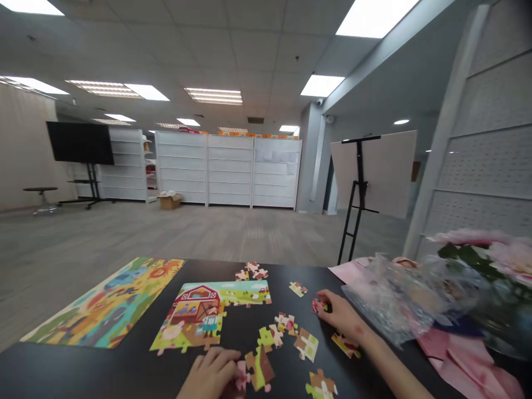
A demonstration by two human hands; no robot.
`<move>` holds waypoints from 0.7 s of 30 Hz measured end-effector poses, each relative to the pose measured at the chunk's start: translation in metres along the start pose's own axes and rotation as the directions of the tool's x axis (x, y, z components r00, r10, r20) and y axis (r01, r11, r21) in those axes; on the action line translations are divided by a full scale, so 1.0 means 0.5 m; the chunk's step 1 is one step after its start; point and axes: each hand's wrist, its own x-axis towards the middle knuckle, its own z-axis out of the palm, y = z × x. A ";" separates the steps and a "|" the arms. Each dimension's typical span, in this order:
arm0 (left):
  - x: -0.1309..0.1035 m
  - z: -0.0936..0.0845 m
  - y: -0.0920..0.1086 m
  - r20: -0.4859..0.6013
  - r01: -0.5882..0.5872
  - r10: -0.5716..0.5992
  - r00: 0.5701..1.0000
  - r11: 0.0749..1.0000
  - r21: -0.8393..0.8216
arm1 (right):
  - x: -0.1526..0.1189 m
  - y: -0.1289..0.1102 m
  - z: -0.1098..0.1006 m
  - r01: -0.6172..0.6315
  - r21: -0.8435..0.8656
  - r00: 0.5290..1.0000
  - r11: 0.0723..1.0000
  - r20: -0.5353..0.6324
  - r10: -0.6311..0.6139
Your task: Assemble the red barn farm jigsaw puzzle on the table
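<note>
A partly joined jigsaw puzzle (195,318) with a red barn lies flat on the black table, a gap in its lower right side. At the table's near edge my left hand (211,372) has its fingers curled against a pink puzzle piece (242,376), beside a brown and green piece (261,368). My right hand (341,313) pinches a pink and red puzzle piece (318,306) between thumb and fingers, low over the table. Under its wrist lies another piece (344,344). Several loose pieces (306,343) are spread between the hands.
A finished animal puzzle (108,307) lies at the left. A small group of pieces (251,271) sits at the far edge. On the right are crumpled clear plastic bags (390,293), pink cloth (469,360) and flowers (511,257). An easel (359,188) stands beyond the table.
</note>
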 end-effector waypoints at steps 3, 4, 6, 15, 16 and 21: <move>0.042 0.002 0.058 0.109 0.050 -0.043 0.993 0.997 -0.059 | 0.007 0.003 0.002 0.017 -0.007 1.000 1.000 0.010 -0.017; 0.052 0.005 0.068 0.138 0.060 -0.049 0.989 0.995 -0.078 | 0.006 0.003 0.005 0.023 -0.012 1.000 1.000 0.003 -0.023; 0.059 0.015 0.068 0.140 0.053 -0.036 0.990 0.991 -0.124 | -0.002 0.002 0.012 0.040 -0.025 0.999 0.999 -0.023 -0.040; -0.022 -0.061 -0.165 -0.353 0.361 -0.336 0.873 0.932 0.006 | -0.028 -0.032 0.022 0.130 -0.127 0.977 0.983 -0.154 -0.149; -0.032 -0.074 -0.180 -0.302 0.411 -0.383 0.873 0.911 0.034 | -0.029 -0.042 0.022 0.151 -0.124 0.973 0.981 -0.154 -0.169; -0.052 -0.099 -0.164 -0.155 0.436 -0.421 0.894 0.896 0.079 | -0.023 -0.079 0.043 0.166 -0.087 0.978 0.982 -0.114 -0.176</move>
